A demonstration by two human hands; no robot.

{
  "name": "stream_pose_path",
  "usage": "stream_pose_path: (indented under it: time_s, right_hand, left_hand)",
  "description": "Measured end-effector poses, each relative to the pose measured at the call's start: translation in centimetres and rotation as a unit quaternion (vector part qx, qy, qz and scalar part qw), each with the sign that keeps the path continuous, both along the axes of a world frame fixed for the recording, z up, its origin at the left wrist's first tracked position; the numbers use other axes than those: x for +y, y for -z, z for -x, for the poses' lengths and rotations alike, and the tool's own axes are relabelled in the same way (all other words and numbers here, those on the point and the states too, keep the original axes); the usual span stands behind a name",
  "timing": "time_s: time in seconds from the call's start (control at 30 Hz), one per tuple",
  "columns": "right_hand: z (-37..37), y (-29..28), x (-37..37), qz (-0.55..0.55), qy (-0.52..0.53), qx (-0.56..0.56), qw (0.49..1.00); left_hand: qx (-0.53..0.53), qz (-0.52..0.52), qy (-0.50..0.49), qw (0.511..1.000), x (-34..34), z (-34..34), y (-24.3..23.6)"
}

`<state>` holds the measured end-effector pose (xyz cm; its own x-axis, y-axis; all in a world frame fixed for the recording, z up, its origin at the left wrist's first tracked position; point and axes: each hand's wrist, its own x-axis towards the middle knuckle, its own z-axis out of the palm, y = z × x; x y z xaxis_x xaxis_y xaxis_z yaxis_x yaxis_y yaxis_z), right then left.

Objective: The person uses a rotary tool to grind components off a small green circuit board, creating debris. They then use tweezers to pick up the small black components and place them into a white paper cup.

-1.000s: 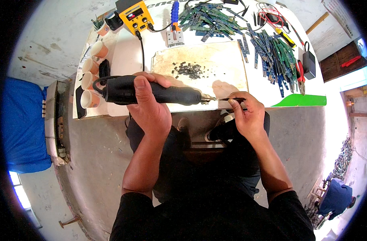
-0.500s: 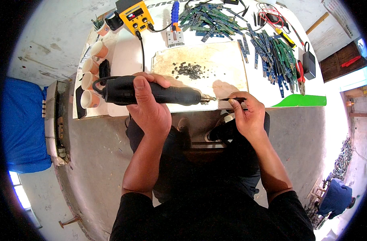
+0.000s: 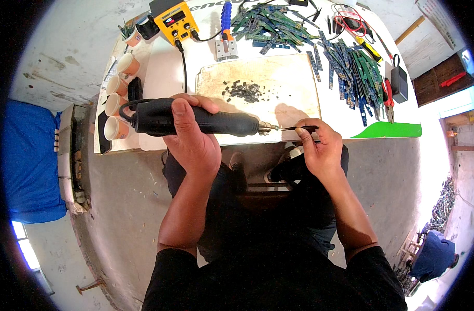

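5 paper cups (image 3: 116,127), 2 piles of PCB strips (image 3: 353,78)

Hands: 2, i.e. L hand (image 3: 195,140) w/ 1 blk handpiece (image 3: 226,123), R hand (image 3: 322,147) w/ 1 thin dk tool (image 3: 311,128). 1 ylw ctrl unit (image 3: 174,22), 1 blue hose (image 3: 226,18), 1 pr red-handled pliers (image 3: 387,89), 1 co-worker (image 3: 433,256). Blk chips (image 3: 243,92): 1 heap, indiv. ct unclear.

Heat gun (image 3: 229,123) before pieces (image 3: 245,92) on board (image 3: 294,75), 2 strip heaps (image 3: 270,26) behind and right

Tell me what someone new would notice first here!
Probably the big black tool in the left hand, its metal nozzle pointing toward the right hand, which pinches a thin dark object. Next might come the yellow box at the back left of the table, then heaps of green and blue strips at the back and right.
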<state>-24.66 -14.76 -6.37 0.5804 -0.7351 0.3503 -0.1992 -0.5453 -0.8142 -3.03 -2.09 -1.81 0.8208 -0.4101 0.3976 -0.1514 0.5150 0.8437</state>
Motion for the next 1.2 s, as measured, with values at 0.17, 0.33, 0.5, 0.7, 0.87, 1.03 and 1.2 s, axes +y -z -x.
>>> stream_pose_path:
  time_s: [0.17,0.33,0.5,0.7,0.87,1.03,1.2]
  right_hand:
    - [0.07,-0.08,-0.05,-0.011,0.001,0.017,1.000]
    - [0.05,0.04,-0.06,-0.005,0.002,0.012,1.000]
    - [0.02,0.12,-0.03,-0.026,0.003,0.005,1.000]
    - [0.05,0.13,-0.07,-0.019,0.003,0.000,1.000]
    - [-0.05,0.07,-0.04,-0.012,-0.003,-0.006,1.000]
    - [0.00,0.09,-0.08,-0.017,-0.007,-0.010,1.000]
    - [-0.01,0.04,0.00,-0.032,-0.007,-0.008,0.999]
  left_hand:
    - [-0.005,0.005,0.003,1.000,-0.07,0.04,-0.09]
    - [-0.001,0.006,0.006,1.000,0.05,0.01,-0.06]
    - [0.005,0.005,0.005,1.000,0.02,0.09,-0.16]
    - [0.005,0.008,0.005,1.000,-0.01,0.05,-0.06]
    - [0.002,0.015,0.008,1.000,-0.08,0.07,-0.05]
    - [0.006,0.009,0.006,1.000,-0.02,0.11,-0.07]
    - [0.002,0.006,0.003,1.000,-0.04,0.11,-0.14]
